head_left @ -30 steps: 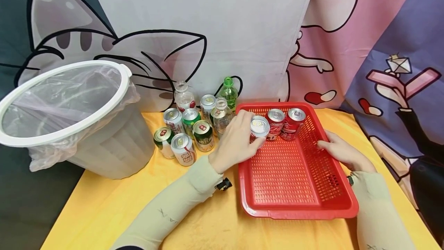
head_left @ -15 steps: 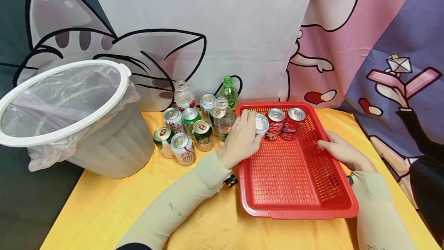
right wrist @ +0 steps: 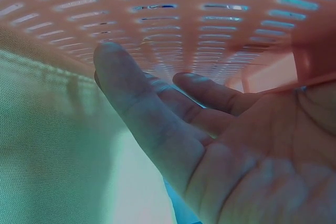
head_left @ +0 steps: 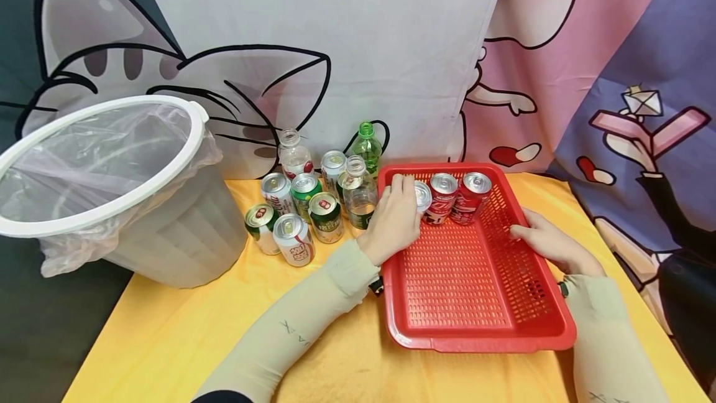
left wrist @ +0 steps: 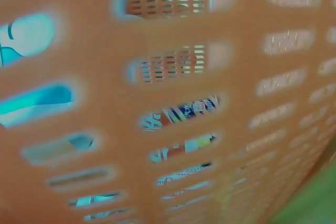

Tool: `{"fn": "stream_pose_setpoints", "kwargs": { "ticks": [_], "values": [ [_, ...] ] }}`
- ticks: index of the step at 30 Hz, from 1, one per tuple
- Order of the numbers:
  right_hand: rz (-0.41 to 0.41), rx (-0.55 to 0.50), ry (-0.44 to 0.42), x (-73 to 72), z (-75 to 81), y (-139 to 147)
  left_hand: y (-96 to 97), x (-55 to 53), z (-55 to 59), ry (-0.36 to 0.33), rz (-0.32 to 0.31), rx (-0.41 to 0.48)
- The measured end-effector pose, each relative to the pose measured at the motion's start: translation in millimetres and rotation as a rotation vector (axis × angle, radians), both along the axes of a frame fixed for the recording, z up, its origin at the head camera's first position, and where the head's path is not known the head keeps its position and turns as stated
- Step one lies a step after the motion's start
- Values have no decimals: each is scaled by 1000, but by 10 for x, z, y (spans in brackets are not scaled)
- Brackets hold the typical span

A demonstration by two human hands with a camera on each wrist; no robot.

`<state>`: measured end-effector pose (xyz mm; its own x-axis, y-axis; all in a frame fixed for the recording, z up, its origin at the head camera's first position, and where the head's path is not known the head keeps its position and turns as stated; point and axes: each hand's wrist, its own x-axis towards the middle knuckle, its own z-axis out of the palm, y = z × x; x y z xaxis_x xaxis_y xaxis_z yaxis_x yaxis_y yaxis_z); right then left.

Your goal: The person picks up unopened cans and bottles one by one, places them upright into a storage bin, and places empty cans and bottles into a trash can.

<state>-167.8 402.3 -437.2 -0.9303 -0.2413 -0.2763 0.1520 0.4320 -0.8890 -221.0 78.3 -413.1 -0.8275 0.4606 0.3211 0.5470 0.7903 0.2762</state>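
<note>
My left hand (head_left: 393, 219) reaches over the left rim of a red plastic basket (head_left: 455, 285) and holds a silver-topped can (head_left: 422, 196), whose body is mostly hidden by the fingers. Beside that can, two red cola cans (head_left: 440, 199) stand upright along the basket's back wall. On the right side, my right hand (head_left: 550, 244) grips the basket's rim, thumb over the edge. Seen in the right wrist view, its fingers (right wrist: 157, 114) lie outside the perforated wall. The left wrist view is filled by basket wall (left wrist: 115, 129), with can print showing through the slots.
Left of the basket stand several upright drink cans (head_left: 293, 240), a clear bottle (head_left: 359, 194), another clear bottle (head_left: 294, 157) and a green bottle (head_left: 366, 148). A grey bin (head_left: 184, 235) with a plastic liner is at far left. Yellow cloth (head_left: 184, 328) covers the table; printed curtains hang behind.
My left hand has moved slightly left and down into the basket with the silver-topped can, which now stands lower beside the red cans. The right hand stays on the rim.
</note>
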Motion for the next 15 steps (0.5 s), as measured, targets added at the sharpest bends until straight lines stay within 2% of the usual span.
{"fn": "stream_pose_setpoints", "kwargs": {
  "ticks": [6, 12, 15],
  "values": [
    [3, -8, 2, 0, 1, -12, -3, -15, -63, 26, -1, -21],
    [4, -8, 4, -2, -1, -13, -1, -42, -103, 53, 14, 16],
    [2, -5, 2, -3, -1, -9, 1, -41, -109, 52, 17, 3]
  ]
}}
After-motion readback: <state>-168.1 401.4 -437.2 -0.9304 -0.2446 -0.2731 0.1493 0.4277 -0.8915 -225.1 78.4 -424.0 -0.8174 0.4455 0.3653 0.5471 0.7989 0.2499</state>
